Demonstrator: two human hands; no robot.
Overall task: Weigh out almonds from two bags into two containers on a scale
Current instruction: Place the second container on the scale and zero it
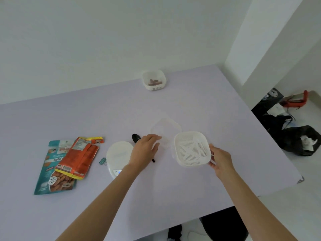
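Observation:
My right hand point(219, 160) grips the near right edge of a white slotted container point(191, 148) that holds nothing and is tilted toward me. My left hand point(145, 150) rests on a clear lid point(165, 130) lying flat on the table, fingers curled at its near left corner. A white scale point(118, 154) sits just left of my left hand, its display lit. A black spoon point(136, 138) lies partly under that hand. An orange almond bag point(79, 157) lies across a teal almond bag point(52, 169) at the left. A second white container point(153, 80) with some almonds stands far back.
A small teal clip point(102, 161) lies between the bags and the scale. The lilac table point(173, 188) ends at the right, with a black rubbish bag point(300, 141) and an orange tool point(295, 101) on the floor beyond. A white wall runs behind the table.

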